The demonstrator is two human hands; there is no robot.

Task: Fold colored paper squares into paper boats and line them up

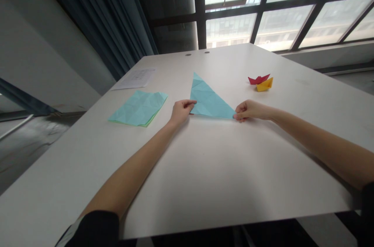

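Note:
A light blue paper triangle with crease lines is held between my two hands over the white table. My left hand pinches its lower left corner between thumb and fingers. At the lower right tip, my right hand grips the paper in a pinch. The triangle's third corner points away from me, touched by neither hand. Left of my left hand lies a stack of creased light blue sheets, with a green edge showing beneath.
Beyond my right hand, a red folded paper boat stands against a yellow one. A printed sheet lies at the back left of the white table. Curtains and windows are behind the table.

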